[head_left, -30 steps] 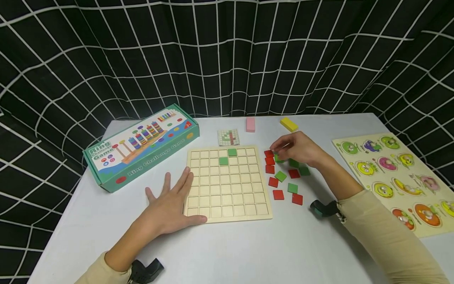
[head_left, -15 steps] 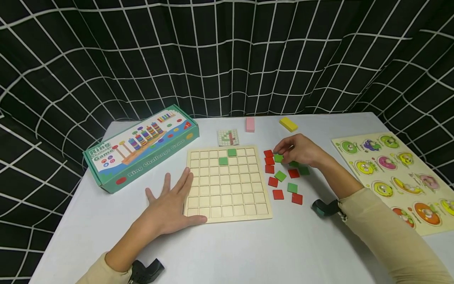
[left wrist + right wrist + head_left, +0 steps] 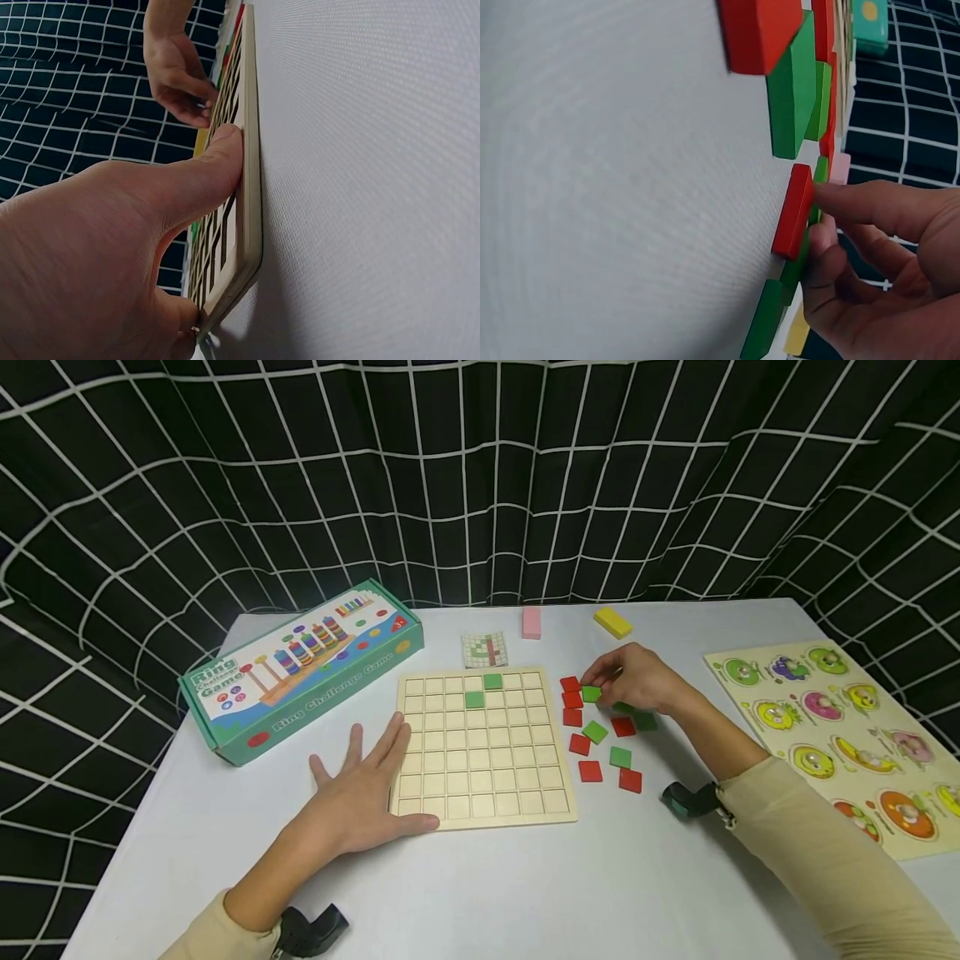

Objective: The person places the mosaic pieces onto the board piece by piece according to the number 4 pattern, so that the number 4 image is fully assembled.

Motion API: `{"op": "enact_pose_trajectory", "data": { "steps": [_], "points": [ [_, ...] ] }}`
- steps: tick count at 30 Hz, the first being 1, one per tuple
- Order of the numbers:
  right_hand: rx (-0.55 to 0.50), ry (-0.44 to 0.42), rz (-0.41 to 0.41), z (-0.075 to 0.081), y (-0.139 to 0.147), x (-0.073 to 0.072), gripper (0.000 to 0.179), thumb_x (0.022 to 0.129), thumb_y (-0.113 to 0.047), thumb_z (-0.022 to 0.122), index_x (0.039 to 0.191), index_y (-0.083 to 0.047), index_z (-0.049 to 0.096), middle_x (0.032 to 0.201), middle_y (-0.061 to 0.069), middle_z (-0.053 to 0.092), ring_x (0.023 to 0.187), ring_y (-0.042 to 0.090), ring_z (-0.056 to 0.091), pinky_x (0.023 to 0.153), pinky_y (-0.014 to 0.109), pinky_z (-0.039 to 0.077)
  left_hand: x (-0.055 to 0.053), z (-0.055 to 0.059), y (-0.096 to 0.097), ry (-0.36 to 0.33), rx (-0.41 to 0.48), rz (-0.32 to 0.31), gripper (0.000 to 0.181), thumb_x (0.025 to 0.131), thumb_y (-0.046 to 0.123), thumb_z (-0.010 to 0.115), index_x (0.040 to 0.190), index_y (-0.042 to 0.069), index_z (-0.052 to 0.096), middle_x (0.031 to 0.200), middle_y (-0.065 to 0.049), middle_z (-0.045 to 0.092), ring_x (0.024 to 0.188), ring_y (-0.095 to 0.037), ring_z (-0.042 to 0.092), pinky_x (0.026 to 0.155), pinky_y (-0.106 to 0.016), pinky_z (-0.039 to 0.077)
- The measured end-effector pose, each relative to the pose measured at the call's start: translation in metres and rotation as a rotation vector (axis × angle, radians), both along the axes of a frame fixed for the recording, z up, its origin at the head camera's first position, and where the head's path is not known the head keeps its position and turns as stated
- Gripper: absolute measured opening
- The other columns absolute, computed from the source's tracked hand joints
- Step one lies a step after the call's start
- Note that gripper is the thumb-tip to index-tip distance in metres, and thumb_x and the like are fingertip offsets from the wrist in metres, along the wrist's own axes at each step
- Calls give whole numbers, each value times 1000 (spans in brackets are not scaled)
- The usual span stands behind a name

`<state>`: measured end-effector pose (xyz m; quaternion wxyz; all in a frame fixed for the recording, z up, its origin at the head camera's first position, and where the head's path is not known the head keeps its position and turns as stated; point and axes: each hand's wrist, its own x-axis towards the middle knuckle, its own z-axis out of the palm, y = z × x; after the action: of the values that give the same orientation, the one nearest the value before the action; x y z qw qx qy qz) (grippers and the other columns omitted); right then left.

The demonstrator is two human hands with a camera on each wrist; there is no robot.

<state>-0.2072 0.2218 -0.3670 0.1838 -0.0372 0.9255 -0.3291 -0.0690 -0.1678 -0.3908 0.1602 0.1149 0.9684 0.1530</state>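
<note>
My left hand (image 3: 352, 810) lies spread at the near left corner of a wooden grid board (image 3: 480, 762), fingers along its left edge. In the left wrist view its thumb (image 3: 214, 169) presses the front edge. Two green tiles, a back-row tile (image 3: 492, 682) and a lower-left tile (image 3: 475, 699), sit in board squares. Right of the board, my right hand (image 3: 636, 681) has its curled fingers and thumb at a green square tile (image 3: 592, 694), seemingly pinching it low at the table. In the right wrist view, a red tile (image 3: 793, 214) partly hides that contact.
Several loose tiles, including a red one (image 3: 590, 772) and a green one (image 3: 620, 757), lie right of the board. A small pattern card (image 3: 485, 651), pink block (image 3: 531, 623) and yellow block (image 3: 612, 622) stand behind. A game box (image 3: 300, 672) is left, a fruit puzzle board (image 3: 832, 735) right.
My right hand has shifted slightly right and toward me, uncovering more of the green tile at its fingertips. The left hand and the board have stayed put.
</note>
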Motion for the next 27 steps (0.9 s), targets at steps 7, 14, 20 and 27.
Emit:
{"op": "enact_pose_trajectory", "data": {
  "steps": [7,14,20,27],
  "points": [
    [6,4,-10,2,0,0,30,83,0,78,114,-3,78,101,14,69,97,28,57,73,29,53,0,-1,0,1,-4,-6,126,78,80,71,169,16,11,177,2,-1,158,-54,-3,99,-95,-1],
    [0,0,-44,7,-2,2,31,84,0,77,115,-5,79,109,16,69,97,30,58,74,31,54,0,-1,0,-3,-3,-6,126,78,79,70,169,16,11,177,1,-1,158,-55,-2,100,-95,0],
    [-22,2,-22,12,-11,4,30,86,-5,79,116,-6,79,117,18,68,99,30,57,77,33,54,0,-1,1,4,0,-8,126,78,80,70,169,16,11,177,1,0,158,-54,-2,99,-95,0],
    [-41,17,9,16,-26,6,27,85,-5,77,112,-7,81,113,16,71,98,29,58,76,32,52,-1,-3,-1,5,-8,-4,127,78,81,70,169,17,10,177,2,-1,158,-54,-2,99,-95,0]
  ]
}}
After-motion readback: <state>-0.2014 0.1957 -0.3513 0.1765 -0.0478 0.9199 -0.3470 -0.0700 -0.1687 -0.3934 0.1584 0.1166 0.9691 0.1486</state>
